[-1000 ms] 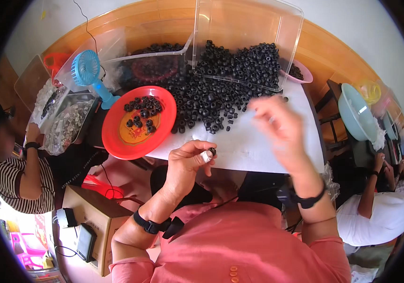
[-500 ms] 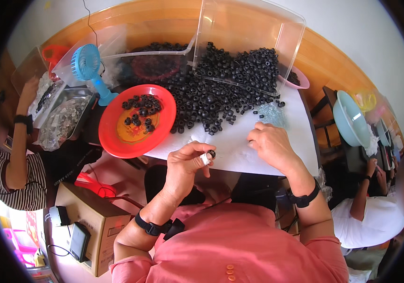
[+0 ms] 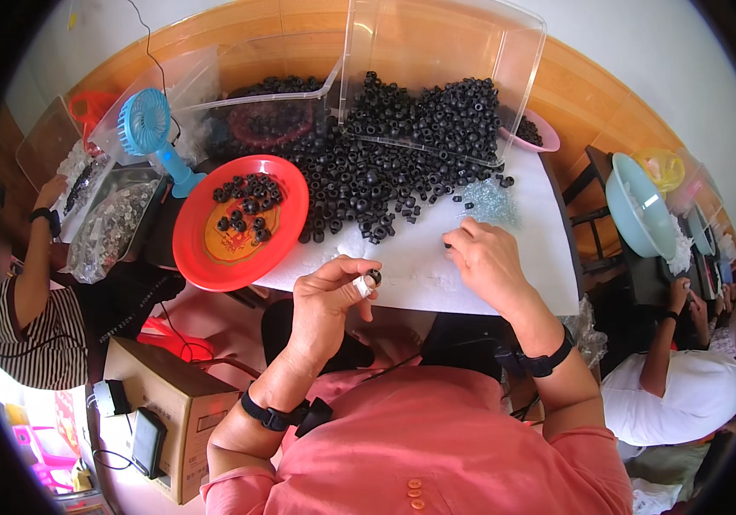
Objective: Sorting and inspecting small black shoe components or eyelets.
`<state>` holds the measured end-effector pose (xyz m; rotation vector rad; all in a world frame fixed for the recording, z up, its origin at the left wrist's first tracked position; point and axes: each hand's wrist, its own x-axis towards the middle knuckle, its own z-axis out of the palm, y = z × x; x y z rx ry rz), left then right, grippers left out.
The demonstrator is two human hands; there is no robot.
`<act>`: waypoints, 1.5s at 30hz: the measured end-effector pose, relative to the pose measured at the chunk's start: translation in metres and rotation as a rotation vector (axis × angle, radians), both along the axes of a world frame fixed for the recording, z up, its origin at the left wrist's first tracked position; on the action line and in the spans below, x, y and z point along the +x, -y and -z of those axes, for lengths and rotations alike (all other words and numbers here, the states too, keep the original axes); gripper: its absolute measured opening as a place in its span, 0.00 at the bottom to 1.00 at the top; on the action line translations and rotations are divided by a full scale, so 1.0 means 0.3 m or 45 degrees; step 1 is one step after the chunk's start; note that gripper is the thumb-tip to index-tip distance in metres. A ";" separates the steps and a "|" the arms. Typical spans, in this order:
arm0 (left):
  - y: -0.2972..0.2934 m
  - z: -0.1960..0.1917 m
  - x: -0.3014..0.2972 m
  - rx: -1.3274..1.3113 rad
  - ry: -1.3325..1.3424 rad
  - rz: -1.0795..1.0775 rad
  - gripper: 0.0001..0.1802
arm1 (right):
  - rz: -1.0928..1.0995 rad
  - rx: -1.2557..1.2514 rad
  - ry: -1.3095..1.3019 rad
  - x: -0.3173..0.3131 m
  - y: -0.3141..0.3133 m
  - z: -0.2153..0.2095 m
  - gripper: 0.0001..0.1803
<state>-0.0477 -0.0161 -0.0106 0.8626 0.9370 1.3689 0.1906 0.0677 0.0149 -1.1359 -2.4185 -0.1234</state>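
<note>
My left hand (image 3: 321, 309) is closed in front of the table's near edge, pinching a small round black part (image 3: 375, 276) between thumb and fingers; white tape wraps a digit beside it. Over the white tabletop, my right hand (image 3: 486, 257) is closed in a pinch, with a tiny dark piece (image 3: 448, 246) just showing at its fingertips. Just beyond it lies a patch of small clear bluish beads (image 3: 492, 204). A big heap of black ring-like parts (image 3: 368, 184) spreads across the table. To the left, a red plate (image 3: 192, 245) carries several black clusters.
A clear plastic bin (image 3: 518, 60) lies tipped behind the heap, spilling parts. A blue fan (image 3: 145, 124) stands left of the plate, by a tray with a plastic bag (image 3: 110, 223). Co-workers sit at both sides. A cardboard box (image 3: 162, 421) is at lower left; a pale-blue basin (image 3: 638, 210) stands right.
The head view has shifted slightly. My right hand's fingers have closed a little, and a tiny dark piece now shows at their tips. My left hand keeps its pinch on the black part.
</note>
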 end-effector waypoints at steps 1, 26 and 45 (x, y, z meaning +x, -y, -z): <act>-0.001 -0.006 -0.001 -0.025 -0.001 0.014 0.10 | 0.010 0.023 0.012 0.000 0.006 -0.001 0.05; -0.059 -0.017 0.083 -0.087 0.019 0.091 0.11 | -0.020 0.291 -0.070 -0.034 0.018 0.051 0.08; -0.060 -0.021 0.086 -0.077 0.014 0.091 0.09 | -0.330 -0.520 -1.032 -0.171 0.082 0.003 0.05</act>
